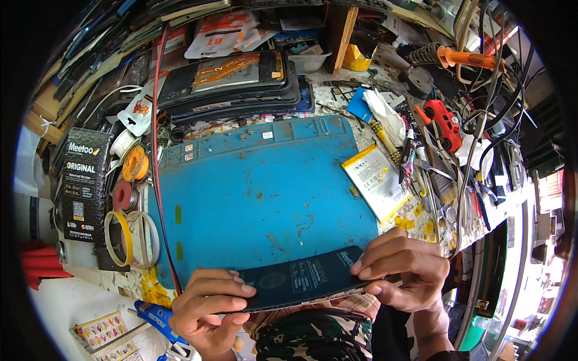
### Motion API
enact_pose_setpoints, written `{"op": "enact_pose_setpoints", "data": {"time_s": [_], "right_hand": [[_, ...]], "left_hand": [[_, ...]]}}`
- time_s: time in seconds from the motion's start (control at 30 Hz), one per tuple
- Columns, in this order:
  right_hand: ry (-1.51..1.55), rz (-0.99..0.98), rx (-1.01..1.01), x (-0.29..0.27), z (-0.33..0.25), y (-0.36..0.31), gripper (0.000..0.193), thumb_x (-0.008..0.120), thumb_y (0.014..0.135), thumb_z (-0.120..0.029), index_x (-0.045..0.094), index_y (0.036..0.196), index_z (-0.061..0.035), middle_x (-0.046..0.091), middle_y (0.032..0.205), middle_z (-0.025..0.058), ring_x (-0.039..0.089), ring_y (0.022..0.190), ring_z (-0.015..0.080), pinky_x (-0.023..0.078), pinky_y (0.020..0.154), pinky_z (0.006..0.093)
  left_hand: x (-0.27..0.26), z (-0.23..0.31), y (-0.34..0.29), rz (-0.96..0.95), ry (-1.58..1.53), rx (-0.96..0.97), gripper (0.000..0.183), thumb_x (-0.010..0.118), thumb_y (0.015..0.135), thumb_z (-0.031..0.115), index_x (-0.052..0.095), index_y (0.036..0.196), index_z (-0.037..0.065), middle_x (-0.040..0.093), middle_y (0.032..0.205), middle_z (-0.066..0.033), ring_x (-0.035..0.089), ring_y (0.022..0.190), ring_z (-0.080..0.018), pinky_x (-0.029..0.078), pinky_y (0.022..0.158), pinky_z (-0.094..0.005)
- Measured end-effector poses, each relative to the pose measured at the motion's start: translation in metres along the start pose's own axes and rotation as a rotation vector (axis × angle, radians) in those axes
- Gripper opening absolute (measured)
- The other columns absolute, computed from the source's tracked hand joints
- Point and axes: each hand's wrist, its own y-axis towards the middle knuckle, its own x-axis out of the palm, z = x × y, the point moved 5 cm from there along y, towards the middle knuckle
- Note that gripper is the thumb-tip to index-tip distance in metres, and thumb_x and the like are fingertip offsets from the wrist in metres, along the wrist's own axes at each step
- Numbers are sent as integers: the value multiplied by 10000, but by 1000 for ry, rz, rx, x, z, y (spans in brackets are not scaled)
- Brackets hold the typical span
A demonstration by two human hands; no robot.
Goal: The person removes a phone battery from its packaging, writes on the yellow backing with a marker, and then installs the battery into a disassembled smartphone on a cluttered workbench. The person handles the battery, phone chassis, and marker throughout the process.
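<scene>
Between my two hands, a dark phone screen (301, 278) with pale print on its glossy face is held at the near edge of the blue work mat (259, 198). My left hand (214, 304) grips its left end, fingers on top and thumb below. My right hand (403, 271) pinches the right end the same way. A thin brownish edge shows along the screen's near side; its underside is hidden. Just beyond my right hand lies a white phone battery (376, 182) with yellow edges.
Stacked phones and parts (229, 84) stand behind the mat. Tape rolls (124, 237), wire spools (135, 162) and a black package (85, 183) are on the left. A red toy-like controller (442, 125), pliers (484, 195), a brush (444, 188) and cables crowd the right. A red cable (155, 120) crosses the mat's left edge.
</scene>
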Motion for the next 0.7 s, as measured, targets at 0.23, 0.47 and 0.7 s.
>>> {"op": "enact_pose_setpoints", "data": {"time_s": [0.23,0.47,0.7], "right_hand": [[-71,31,24,8,-1,4,321,880,721,-214,710,880,8,714,865,120,686,787,238,519,749,329],[-25,-26,-21,11,-2,3,210,823,748,-49,738,933,4,723,955,110,681,881,254,554,767,342],[28,1,-28,13,1,3,195,823,747,-41,743,918,6,724,945,112,684,881,254,559,758,342]], "left_hand": [[0,0,-1,-8,18,29,322,775,839,311,598,830,42,663,785,-132,605,764,-245,529,741,-401],[0,1,-2,-7,48,22,330,787,825,325,607,806,49,661,766,-113,599,755,-237,531,725,-391],[0,1,0,-6,45,19,344,787,826,347,610,798,54,666,763,-105,599,746,-229,534,712,-383]]}}
